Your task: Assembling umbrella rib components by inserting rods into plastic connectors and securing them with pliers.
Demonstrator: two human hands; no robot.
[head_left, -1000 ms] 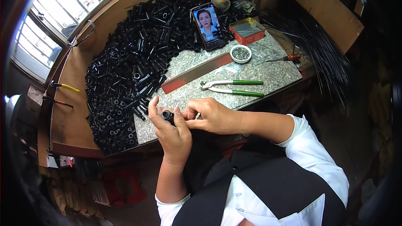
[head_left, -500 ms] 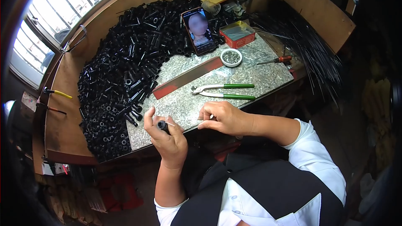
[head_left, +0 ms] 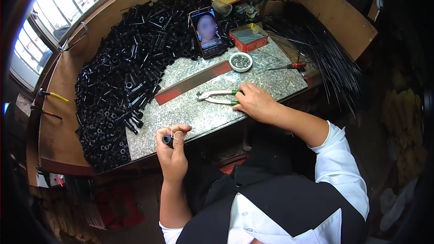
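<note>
My left hand (head_left: 177,156), near the front edge of the worktop, is closed round a small black tubular part (head_left: 167,139) with its hollow end facing up. A thin pale wire or strand stands out by the thumb. Farther right, my right hand (head_left: 258,103) grips the green handles of a pair of end-cutting pincers (head_left: 212,96). The pincers lie on the speckled stone slab (head_left: 181,114), jaws pointing left and slightly parted. Most of the handles are hidden under my right hand.
Black tubular parts (head_left: 131,58) are heaped at left and back. Behind the pincers lie a flat metal bar (head_left: 194,82), a white bowl (head_left: 240,68) of small metal bits, a red tin (head_left: 251,45) and a propped phone (head_left: 208,34). A screwdriver (head_left: 296,65) and dark rods (head_left: 325,54) are at right.
My right hand has moved right and forward onto the pincers' handles. My left hand keeps the black part and has turned a little, its thumb now over the strand. The whole view has shifted slightly.
</note>
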